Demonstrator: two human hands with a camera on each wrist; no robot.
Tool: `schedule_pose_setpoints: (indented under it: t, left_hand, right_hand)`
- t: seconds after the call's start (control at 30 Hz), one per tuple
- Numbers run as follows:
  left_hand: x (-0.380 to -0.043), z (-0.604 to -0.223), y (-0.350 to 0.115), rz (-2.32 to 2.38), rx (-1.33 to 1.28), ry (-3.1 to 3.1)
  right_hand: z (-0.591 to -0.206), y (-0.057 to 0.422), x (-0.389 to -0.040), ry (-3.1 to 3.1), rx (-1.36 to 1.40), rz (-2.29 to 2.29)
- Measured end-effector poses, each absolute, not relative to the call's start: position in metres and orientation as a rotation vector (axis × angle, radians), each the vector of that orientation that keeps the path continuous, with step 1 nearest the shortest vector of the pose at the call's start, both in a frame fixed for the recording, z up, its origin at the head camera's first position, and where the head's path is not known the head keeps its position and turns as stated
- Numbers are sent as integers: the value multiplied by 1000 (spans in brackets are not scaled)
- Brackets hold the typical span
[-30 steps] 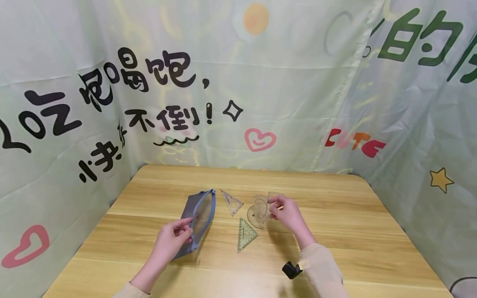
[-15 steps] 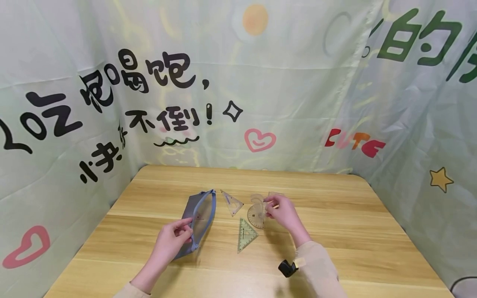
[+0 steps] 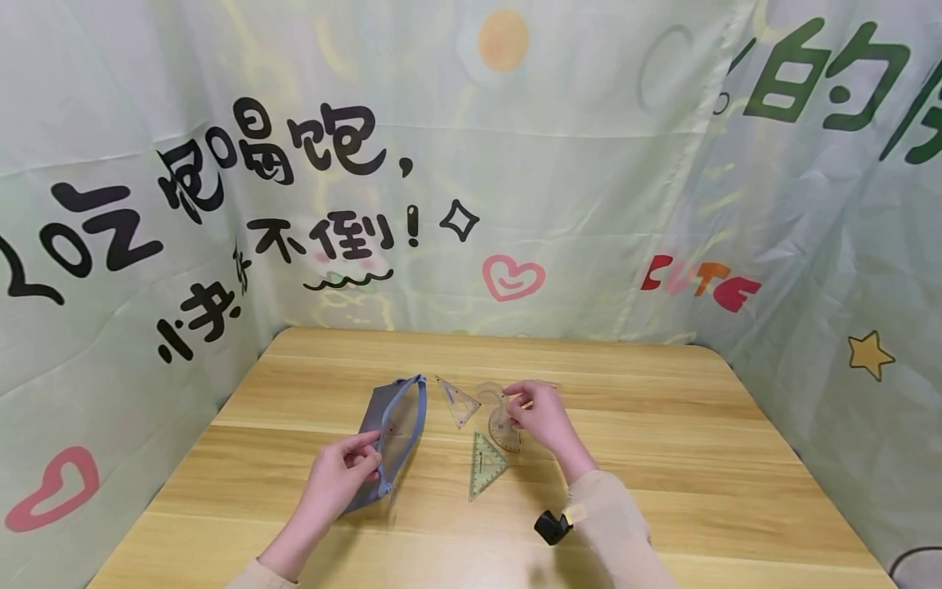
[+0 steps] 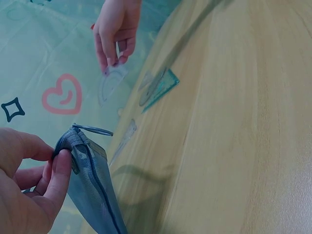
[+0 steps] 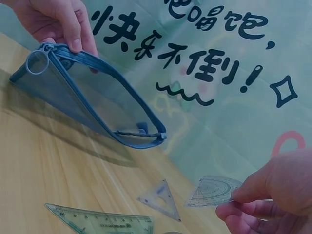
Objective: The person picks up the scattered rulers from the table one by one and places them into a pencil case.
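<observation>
My left hand (image 3: 338, 473) pinches the near rim of a blue-grey zip pouch (image 5: 92, 97), whose zipper is undone and whose mouth gapes. Between the thumb and fingers of my right hand (image 3: 543, 415) is a clear protractor (image 5: 210, 191), held above the table. Below it in the head view lies a round-edged clear protractor (image 3: 504, 435), partly covered by the hand. A green set square (image 3: 486, 465) lies in front of that one. Close to the pouch's far end is a small clear set square (image 3: 458, 403).
Another clear flat piece (image 3: 553, 384) shows behind my right hand, mostly hidden. The wooden table (image 3: 662, 458) runs back to a printed cloth curtain (image 3: 589, 204) that hangs on several sides. A black wrist camera (image 3: 552, 528) is by my right sleeve.
My right hand has moved left with the clear protractor, toward the pouch. My left hand and the pouch stay where they were.
</observation>
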State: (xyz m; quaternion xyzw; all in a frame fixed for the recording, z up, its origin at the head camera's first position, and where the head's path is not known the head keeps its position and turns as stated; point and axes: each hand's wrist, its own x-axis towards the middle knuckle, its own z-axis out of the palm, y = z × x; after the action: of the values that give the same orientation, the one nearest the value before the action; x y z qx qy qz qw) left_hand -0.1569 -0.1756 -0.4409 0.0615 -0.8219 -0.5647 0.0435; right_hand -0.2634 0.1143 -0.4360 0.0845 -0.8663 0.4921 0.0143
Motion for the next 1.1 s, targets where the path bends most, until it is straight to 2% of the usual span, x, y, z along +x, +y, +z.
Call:
schedule_pose_setpoints:
  t: [1.1]
  left_hand:
    - [-157, -440, -173, -1724, 198, -2508]
  right_hand:
    - [-434, 69, -271, -2716, 364, 1693]
